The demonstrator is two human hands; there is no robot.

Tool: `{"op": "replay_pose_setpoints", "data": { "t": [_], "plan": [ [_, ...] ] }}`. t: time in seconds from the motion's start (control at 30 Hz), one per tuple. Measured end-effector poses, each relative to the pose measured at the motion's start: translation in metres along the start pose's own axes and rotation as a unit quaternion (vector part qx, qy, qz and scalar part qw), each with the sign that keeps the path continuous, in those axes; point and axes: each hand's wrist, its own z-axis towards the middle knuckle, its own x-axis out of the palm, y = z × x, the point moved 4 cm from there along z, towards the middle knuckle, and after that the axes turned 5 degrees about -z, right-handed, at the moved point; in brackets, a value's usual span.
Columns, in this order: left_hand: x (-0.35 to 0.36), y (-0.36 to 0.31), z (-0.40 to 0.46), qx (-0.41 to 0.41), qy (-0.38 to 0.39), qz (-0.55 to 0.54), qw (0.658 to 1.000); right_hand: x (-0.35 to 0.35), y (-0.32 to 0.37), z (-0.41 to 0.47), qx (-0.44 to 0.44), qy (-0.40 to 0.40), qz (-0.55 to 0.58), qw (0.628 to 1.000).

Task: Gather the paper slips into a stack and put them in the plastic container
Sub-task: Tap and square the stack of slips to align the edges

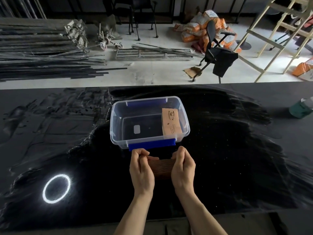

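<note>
A thick stack of brown paper slips (pixel 160 165) stands on edge on the black table, just in front of the plastic container. My left hand (pixel 141 168) grips its left end and my right hand (pixel 183 167) grips its right end, squeezing the slips together. The clear plastic container (pixel 116 116) with blue handles sits open beyond my hands. One printed brown slip (pixel 171 122) leans against its right inner wall.
The black cloth table (pixel 237 150) spreads to both sides, with a bright ring of reflected light (pixel 56 188) at the near left. A green bottle (pixel 301 109) stands at the far right. Beyond the table's far edge lie metal rods, an office chair and sacks on the floor.
</note>
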Motion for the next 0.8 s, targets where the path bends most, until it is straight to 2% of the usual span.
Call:
{"op": "replay_pose_setpoints", "data": {
  "t": [0.17, 0.3, 0.4, 0.5, 0.57, 0.63, 0.8],
  "plan": [
    [-0.001, -0.001, 0.0, 0.013, 0.036, 0.022, 0.999, -0.001, -0.002, 0.001, -0.005, 0.02, -0.013, 1.0],
    [-0.011, -0.009, 0.0, 0.093, 0.109, 0.143, 0.979, -0.001, -0.001, 0.0, -0.007, 0.004, -0.01, 1.0],
    [-0.023, -0.028, 0.0, 0.17, 0.18, 0.263, 0.933, 0.0, 0.0, -0.001, -0.009, 0.006, -0.007, 1.0],
    [-0.02, -0.046, -0.004, 0.261, 0.283, 0.403, 0.831, 0.0, -0.002, -0.001, -0.011, 0.003, 0.002, 1.0],
    [-0.01, -0.048, -0.008, 0.268, 0.341, 0.475, 0.766, -0.001, -0.002, -0.001, -0.003, -0.001, 0.0, 1.0],
    [-0.003, -0.046, -0.009, 0.258, 0.345, 0.508, 0.746, -0.001, -0.002, -0.001, -0.001, -0.001, -0.002, 1.0],
    [0.001, -0.044, -0.01, 0.24, 0.323, 0.511, 0.759, -0.001, 0.0, -0.001, 0.02, 0.015, 0.003, 1.0]
  ]
}}
